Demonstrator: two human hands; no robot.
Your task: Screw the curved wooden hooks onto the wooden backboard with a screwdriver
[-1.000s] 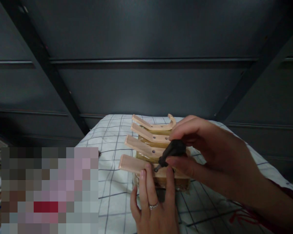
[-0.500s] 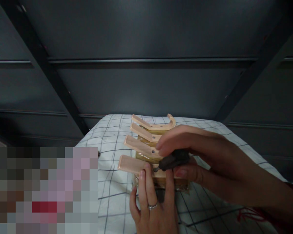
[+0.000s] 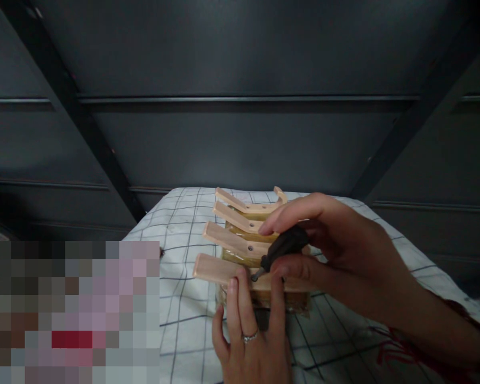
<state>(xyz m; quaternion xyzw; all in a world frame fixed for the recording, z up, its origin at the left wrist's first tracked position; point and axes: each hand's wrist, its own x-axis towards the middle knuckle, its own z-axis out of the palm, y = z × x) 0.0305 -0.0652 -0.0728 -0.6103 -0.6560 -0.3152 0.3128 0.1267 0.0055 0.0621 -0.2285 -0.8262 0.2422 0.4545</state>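
Four wooden hooks (image 3: 226, 238) lie in a row, left hand (image 3: 258, 349) spread on the nearest, right hand (image 3: 344, 256) gripping one screwdriver (image 3: 285, 249).

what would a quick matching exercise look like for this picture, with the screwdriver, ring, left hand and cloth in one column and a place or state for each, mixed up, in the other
Column one
1. screwdriver
2. ring
3. left hand
4. cloth

Column two
A. fingertips resting on the frontmost wooden piece
B. white with dark crossing lines
C. gripped by the right hand, handle black
D. silvery, worn on a finger

Pairs: 1-C, 2-D, 3-A, 4-B
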